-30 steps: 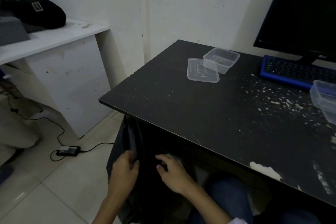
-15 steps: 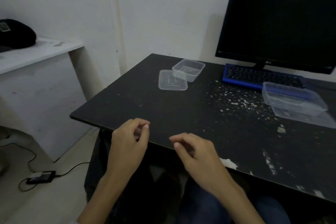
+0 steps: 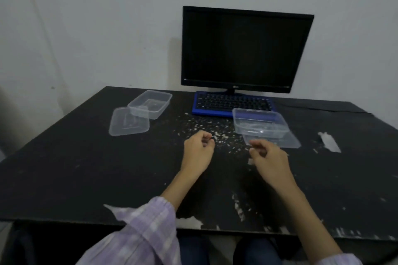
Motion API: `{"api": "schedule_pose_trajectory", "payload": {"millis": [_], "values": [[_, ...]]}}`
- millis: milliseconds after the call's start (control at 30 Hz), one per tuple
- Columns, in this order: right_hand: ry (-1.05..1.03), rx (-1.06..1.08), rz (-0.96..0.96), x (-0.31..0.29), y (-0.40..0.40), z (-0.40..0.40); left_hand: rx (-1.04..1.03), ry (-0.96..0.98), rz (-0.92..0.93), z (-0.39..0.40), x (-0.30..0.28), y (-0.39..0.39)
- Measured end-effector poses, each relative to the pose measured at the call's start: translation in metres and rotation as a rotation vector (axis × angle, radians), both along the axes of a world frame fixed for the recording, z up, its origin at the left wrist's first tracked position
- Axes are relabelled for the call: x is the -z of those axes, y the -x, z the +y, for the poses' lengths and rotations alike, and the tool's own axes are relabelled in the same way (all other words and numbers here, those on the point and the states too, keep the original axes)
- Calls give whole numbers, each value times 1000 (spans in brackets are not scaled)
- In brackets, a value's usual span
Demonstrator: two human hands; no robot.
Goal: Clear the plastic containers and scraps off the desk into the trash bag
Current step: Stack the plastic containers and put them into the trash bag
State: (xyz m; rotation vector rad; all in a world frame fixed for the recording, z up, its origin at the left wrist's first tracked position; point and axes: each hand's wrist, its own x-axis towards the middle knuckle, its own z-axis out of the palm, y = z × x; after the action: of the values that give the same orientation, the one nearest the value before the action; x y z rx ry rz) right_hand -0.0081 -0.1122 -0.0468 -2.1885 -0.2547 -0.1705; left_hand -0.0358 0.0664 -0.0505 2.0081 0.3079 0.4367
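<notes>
Both hands mid-frame over black desk [image 3: 75, 157], fingers loosely curled, holding nothing: left hand [image 3: 198, 153], right hand [image 3: 269, 161]. Scraps [image 3: 206, 129] scattered just beyond. Clear container [image 3: 150, 103] w/ lid [image 3: 128, 121] upper left; second container [image 3: 259, 122] center-right, front of blue keyboard [image 3: 232, 104].

- You can't see the trash bag anywhere.
- Your right container [image 3: 260, 123] hides most of the lid [image 3: 288, 143] under it and a keyboard [image 3: 231, 103] corner.
- The scraps [image 3: 206, 128] are too small to identify.
- Your curled fingers hide both palms: left hand [image 3: 198, 153], right hand [image 3: 270, 162].
</notes>
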Motion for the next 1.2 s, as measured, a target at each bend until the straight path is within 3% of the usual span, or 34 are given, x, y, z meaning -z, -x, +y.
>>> {"api": "schedule_pose_trajectory", "payload": {"millis": [367, 567, 967, 1200], "values": [[-30, 281, 122, -5, -107, -50, 65, 194, 107, -50, -7, -106], [-102, 257, 169, -1, -114, -40, 134, 248, 92, -49, -8, -113], [-151, 11, 115, 4, -70, 36, -22, 250, 41, 44, 0, -67], [-106, -21, 124, 12, -56, 54, -48, 265, 64, 64, 7, -51]]}}
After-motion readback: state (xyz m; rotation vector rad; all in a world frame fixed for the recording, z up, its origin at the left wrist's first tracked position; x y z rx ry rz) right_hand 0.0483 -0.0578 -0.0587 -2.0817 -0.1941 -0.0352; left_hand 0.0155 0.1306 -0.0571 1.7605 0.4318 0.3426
